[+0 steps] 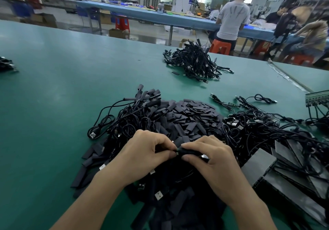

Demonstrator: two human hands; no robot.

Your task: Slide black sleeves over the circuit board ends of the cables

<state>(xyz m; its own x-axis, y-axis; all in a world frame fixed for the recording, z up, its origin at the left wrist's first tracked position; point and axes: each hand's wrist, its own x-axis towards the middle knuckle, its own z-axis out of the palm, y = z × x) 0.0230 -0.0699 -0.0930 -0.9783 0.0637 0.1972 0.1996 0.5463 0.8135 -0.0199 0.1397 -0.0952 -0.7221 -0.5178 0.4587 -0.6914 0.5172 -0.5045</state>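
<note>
Both hands meet low in the middle of the view, the forearms reaching in from the bottom edge and converging, knuckles up. The left hand [147,154] has its fingers curled, with thumb and forefinger pinching a cable end [175,150] where a speck of green shows; the rest of that cable is hidden under the palm. The right hand [212,158] is curled too, thumb beneath and fingers on top, gripping a black tubular sleeve [191,153] that lies roughly level between the two hands. Its mouth meets the pinched cable end, but how far the end sits inside the sleeve cannot be told.

The hands are over a heap of loose flat black sleeves [192,116] on the green matted surface [62,87]. A tangle of thin black cables with silver USB plugs [124,121] lies left of the heap, and another tangle [258,130] lies to its right. A separate pile of black cables [194,60] sits well apart, farther back. Stacked flat grey-black packs [288,169] lie near the right hand.
</note>
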